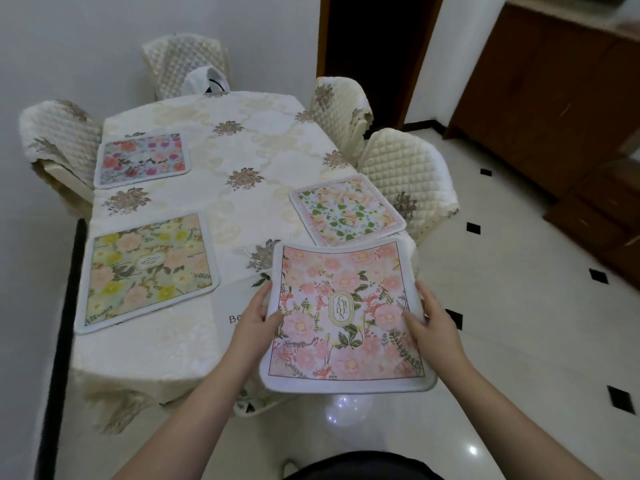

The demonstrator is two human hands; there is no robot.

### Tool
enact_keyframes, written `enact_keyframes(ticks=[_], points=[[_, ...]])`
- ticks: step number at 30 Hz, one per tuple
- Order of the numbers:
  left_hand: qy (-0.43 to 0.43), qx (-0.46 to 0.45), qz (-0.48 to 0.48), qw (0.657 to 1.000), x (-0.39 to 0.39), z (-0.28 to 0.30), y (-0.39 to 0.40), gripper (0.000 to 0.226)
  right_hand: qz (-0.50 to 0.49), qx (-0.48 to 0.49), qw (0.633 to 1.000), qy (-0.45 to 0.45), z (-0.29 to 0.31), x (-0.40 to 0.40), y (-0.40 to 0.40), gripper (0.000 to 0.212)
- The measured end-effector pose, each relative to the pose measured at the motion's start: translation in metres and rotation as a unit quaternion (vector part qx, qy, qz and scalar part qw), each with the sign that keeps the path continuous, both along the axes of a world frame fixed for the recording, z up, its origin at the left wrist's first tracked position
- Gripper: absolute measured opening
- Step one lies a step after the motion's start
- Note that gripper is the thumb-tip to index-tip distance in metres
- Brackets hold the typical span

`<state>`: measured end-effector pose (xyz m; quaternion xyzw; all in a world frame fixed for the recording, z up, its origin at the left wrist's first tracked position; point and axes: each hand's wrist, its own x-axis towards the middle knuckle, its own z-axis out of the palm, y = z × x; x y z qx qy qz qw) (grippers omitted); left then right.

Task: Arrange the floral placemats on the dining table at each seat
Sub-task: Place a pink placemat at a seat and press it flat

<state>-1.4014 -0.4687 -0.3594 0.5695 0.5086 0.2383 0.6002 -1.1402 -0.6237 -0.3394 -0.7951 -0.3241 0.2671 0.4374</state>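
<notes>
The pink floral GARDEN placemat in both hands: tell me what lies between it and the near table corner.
Nothing visible blocks it. The pink floral GARDEN placemat, held by the left hand and right hand, hangs over the cream tablecloth. The peach-and-green leafy placemat lies just beyond it.

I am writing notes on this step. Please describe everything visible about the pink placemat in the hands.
The pink placemat is a soft-looking rectangle with a white border, rounded corners, pink flowers and a central oval reading GARDEN. The left hand and right hand grip its side edges, holding it tilted over the table's near corner.
</notes>
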Motion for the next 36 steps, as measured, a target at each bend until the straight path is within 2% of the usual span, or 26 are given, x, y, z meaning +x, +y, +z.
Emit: enact_keyframes(ticks=[10, 23, 31, 36], points=[[-0.04, -0.002, -0.083, 0.996, 0.113, 0.016, -0.043, 0.059, -0.105, 0.013, 0.994, 0.017, 0.006, 0.083, -0.101, 0.057], [-0.052, 0.034, -0.198, 0.978, 0.276, 0.035, -0.148, 0.057, -0.213, 0.064, 0.974, 0.044, 0.013, 0.195, -0.25, 0.062], [-0.043, 0.051, -0.241, 0.968, 0.349, 0.037, -0.175, 0.058, -0.259, 0.087, 0.961, 0.036, 0.018, 0.244, -0.297, 0.06], [-0.038, 0.039, -0.262, 0.963, 0.385, 0.04, -0.166, 0.059, -0.282, 0.098, 0.954, 0.044, 0.017, 0.268, -0.301, 0.06]])
